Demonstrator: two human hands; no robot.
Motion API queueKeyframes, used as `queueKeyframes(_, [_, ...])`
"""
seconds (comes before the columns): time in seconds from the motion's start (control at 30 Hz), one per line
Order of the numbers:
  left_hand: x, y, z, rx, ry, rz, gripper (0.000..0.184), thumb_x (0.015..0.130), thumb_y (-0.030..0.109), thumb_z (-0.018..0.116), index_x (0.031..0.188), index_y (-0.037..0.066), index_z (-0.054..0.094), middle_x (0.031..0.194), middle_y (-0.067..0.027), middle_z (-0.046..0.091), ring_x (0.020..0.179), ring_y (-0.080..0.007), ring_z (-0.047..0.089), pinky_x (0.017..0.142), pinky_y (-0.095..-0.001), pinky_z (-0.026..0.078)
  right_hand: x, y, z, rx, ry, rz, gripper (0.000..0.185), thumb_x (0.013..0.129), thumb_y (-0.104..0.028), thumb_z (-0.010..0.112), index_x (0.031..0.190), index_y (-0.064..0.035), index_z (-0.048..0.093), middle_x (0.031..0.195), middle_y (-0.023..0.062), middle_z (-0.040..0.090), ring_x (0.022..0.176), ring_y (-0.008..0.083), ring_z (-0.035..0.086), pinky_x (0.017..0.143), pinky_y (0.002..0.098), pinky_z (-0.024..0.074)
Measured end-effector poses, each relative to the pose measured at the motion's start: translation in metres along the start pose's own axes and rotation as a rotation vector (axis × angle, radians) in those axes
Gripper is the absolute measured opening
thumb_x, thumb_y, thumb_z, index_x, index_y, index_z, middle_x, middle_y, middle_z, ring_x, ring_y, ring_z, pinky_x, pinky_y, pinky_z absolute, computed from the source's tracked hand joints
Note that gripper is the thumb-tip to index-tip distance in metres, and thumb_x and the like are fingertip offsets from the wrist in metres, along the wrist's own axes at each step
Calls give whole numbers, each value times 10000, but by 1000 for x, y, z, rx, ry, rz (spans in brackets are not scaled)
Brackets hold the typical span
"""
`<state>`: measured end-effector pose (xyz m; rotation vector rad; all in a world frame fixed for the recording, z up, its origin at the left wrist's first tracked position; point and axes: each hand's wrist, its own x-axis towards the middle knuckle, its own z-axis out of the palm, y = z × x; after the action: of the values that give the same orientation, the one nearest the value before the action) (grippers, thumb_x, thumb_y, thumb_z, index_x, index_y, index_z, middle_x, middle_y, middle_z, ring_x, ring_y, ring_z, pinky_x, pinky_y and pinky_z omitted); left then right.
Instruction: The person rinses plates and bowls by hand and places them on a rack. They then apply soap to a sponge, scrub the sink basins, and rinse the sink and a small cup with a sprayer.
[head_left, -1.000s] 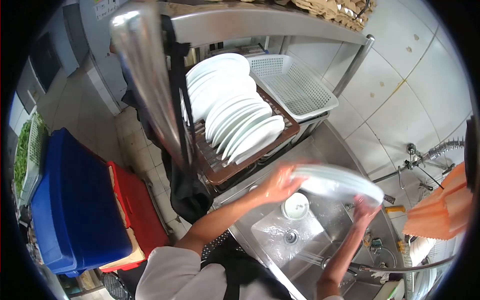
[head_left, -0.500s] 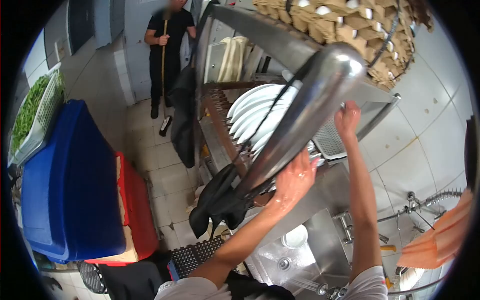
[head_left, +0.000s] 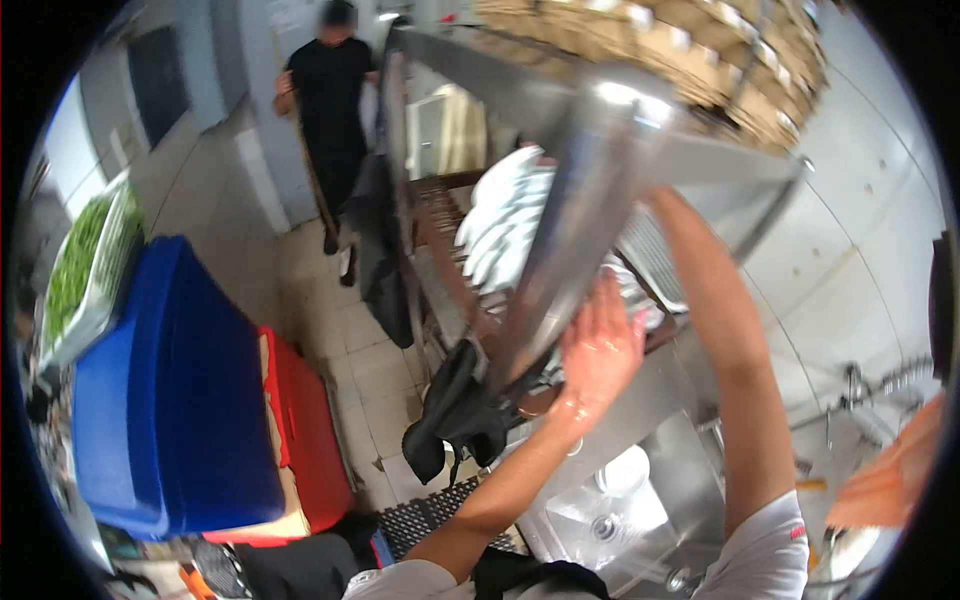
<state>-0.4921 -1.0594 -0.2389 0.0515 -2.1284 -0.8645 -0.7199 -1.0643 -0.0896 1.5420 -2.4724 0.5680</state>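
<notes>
White plates [head_left: 505, 225] stand in a row on the brown rack [head_left: 438, 240], partly covered by a steel post [head_left: 590, 200]. My left hand [head_left: 602, 345] is at the near end of the rack, just right of the post, palm turned away and fingers stretched out beside the nearest plates. Whether it touches them is unclear. My right forearm reaches up past the white perforated basket [head_left: 655, 265], and the hand at its end is hidden behind the post and shelf rail.
Below are a steel sink [head_left: 650, 510] and a white bowl [head_left: 625, 470]. Egg trays [head_left: 680, 50] lie on the upper shelf. A person [head_left: 335, 110] holding a pole stands behind. At left are a blue bin [head_left: 175, 400], a red box [head_left: 310, 440] and a basket of greens [head_left: 85, 260].
The stack of plates that both hands held over the sink has left them. My right hand has moved up and left, out of sight. The view has swung toward the rack.
</notes>
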Motion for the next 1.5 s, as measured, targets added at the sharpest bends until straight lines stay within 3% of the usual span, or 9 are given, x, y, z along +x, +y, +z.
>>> queueKeyframes(0.27, [-8,-16,8,196,40,251,537,901,367,580,1280,-8,512,1390,-231,447,1321,-381,386,1107,-553,212,-258,-104,90,372,811,73,307,917,-271,615,1102,-29,649,977,120,660,941,232,630,846,363,487])
queueKeyframes(0.4, [-82,19,38,81,270,422,347,889,223,629,1143,-12,606,1202,-192,599,1163,-385,527,1004,-521,358,-550,-164,270,777,809,1606,354,930,-309,586,1072,9,646,875,75,654,779,153,608,716,304,509])
queueKeyframes(0.5, [-237,53,111,-704,-604,330,289,877,151,602,1098,-36,601,1176,-193,593,1107,-347,563,974,-462,417,-695,-274,328,674,1089,2048,362,929,-341,580,888,8,667,656,34,592,598,117,571,550,281,454])
queueKeyframes(0.57, [-348,32,180,-490,-1215,429,373,876,163,611,1189,-31,555,1211,-224,571,1126,-384,545,960,-428,446,-719,-320,295,642,1225,2213,370,930,-350,592,885,13,647,610,27,555,557,88,519,533,239,412])
queueKeyframes(0.63, [-444,-8,258,-55,-1775,347,502,879,279,602,1252,-42,500,1274,-250,530,1152,-405,527,981,-463,423,-758,-353,300,541,1166,2272,377,928,-365,599,927,10,636,666,31,581,598,93,545,558,245,427])
queueKeyframes(0.77, [-547,-65,398,193,-1422,709,620,894,354,555,1371,-16,414,1403,-188,444,1300,-302,423,1083,-582,260,-797,-361,279,479,1390,2296,387,930,-368,599,1018,8,620,741,41,617,696,116,608,640,255,487])
queueKeyframes(0.93, [-593,-76,449,298,-1615,755,388,914,243,495,1212,1,556,1259,-155,570,1184,-254,535,1032,-518,352,-814,-386,279,213,708,2392,301,950,-297,568,1033,-14,630,803,88,653,723,149,625,648,300,490])
queueKeyframes(1.13, [-633,-81,375,221,-1329,955,209,880,157,495,993,50,634,931,-85,657,842,-205,665,709,-324,533,-808,-393,313,-247,433,2176,151,874,-181,624,891,-34,649,775,133,638,723,308,630,644,384,488])
queueKeyframes(1.5, [-672,5,236,80,-1779,598,170,847,169,590,937,73,696,979,-135,683,939,-303,664,801,-419,533,-797,-391,312,-456,574,2217,147,855,-182,620,825,-42,653,750,149,634,700,339,628,640,420,495])
